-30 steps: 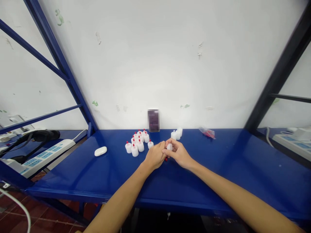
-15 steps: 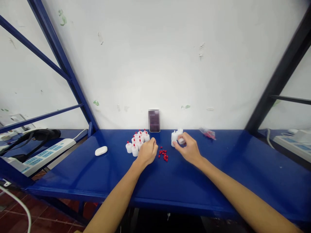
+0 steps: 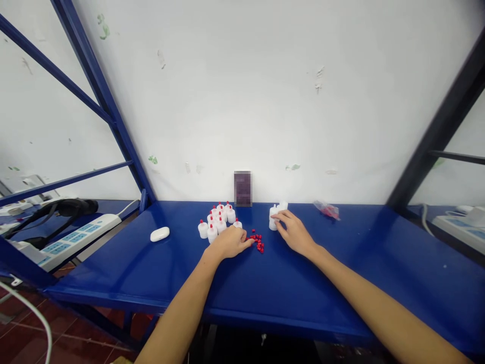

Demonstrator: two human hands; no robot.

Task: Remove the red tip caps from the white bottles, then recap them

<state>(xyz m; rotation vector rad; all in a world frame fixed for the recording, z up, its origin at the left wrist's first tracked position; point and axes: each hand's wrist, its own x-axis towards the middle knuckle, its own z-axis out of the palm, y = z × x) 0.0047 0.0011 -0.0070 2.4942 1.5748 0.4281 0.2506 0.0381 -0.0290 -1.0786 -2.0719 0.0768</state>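
Blue table (image 3: 322, 283) spans the lower frame. Left hand (image 3: 229, 242), fingers bent together, reaches the red caps (image 3: 259, 244) at lower centre; right hand's (image 3: 293, 231) fingers close around a white bottle (image 3: 273, 218), right of centre.

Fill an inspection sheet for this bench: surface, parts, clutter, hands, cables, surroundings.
Surface: blue tabletop, glossy.
Parts: red-tipped white bottles grouped left; loose red caps mid-bench; white bottles without red tips right of them.
Clutter: white oval case left; dark pixelated rectangle by the wall; clear bag with red contents right.
Hands: left hand at the caps, right hand at the untipped bottles; grips unclear.
Cables: white cable at the power strip; another lower left.
Surroundings: marked white wall; blue frame left, dark frame right.
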